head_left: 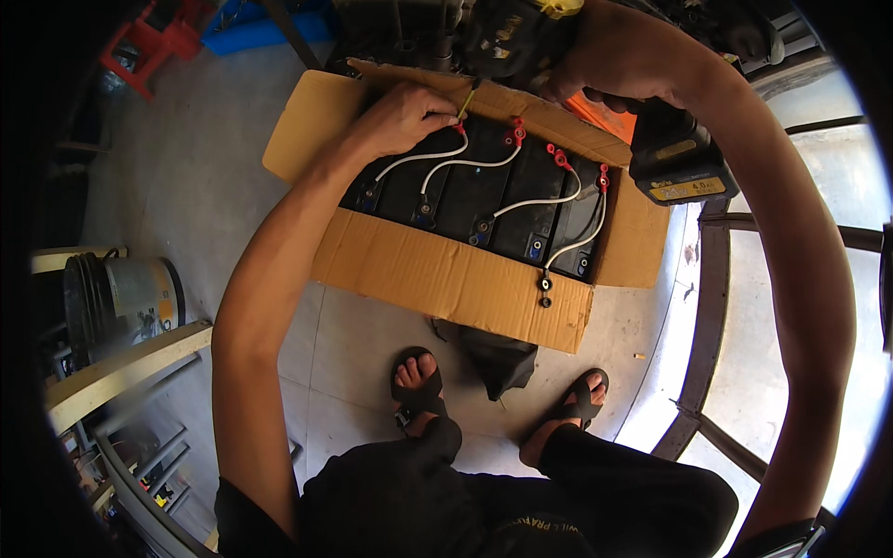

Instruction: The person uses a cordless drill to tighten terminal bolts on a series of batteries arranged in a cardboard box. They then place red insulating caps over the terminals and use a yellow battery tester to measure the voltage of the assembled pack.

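A row of black batteries (481, 174) sits in an open cardboard box (432, 258) on the floor before me. White cables (481, 162) with red terminal covers (560, 160) lie across their tops. My left hand (404, 118) pinches the lower end of a thin yellow rod (467, 103), right at a red-covered terminal near the far side. Over the box's far right corner, my right hand (621, 63) grips a black cordless power tool (516, 38), whose battery pack (687, 185) hangs below the hand. The tool's grip is mostly hidden by my fingers.
One cable end with black ring covers (545, 284) hangs over the near box flap. A black cloth or bag (499, 359) lies between my feet. At left are a bucket (143, 293) and a wooden rail (132, 373); a red plastic stool (153, 45) stands farther off. Metal framing (711, 314) is at right.
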`<state>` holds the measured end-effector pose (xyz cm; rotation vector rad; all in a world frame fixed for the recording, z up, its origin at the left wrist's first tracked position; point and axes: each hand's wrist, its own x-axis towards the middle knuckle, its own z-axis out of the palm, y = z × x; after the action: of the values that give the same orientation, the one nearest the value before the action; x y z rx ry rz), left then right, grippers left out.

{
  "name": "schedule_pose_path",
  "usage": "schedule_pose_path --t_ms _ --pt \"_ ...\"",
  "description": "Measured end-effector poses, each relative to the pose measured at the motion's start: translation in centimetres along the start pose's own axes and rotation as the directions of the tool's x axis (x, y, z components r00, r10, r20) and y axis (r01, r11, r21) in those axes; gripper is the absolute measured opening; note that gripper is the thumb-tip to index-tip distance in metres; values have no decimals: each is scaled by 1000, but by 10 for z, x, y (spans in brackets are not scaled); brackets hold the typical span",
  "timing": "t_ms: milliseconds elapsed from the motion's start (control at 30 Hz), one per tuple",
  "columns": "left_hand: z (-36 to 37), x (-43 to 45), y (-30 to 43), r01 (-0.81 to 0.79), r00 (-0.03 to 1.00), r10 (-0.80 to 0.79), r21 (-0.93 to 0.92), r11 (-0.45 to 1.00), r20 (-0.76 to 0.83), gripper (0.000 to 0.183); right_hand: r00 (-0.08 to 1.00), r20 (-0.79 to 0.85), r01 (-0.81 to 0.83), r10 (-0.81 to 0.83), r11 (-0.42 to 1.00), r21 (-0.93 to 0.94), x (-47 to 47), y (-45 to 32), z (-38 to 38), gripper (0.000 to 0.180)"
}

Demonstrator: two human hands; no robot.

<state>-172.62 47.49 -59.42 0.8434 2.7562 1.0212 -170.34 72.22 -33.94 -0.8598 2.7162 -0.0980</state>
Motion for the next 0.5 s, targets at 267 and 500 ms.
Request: schedule_pose_path --t_ms 267,500 --pt "-3 5 -13 -48 999 49 -103 994 2 26 923 377 -15 81 984 -175 48 -20 -29 31" --pt "-6 5 -12 48 995 -41 -72 996 92 26 926 357 -60 120 983 -174 52 -11 -25 36"
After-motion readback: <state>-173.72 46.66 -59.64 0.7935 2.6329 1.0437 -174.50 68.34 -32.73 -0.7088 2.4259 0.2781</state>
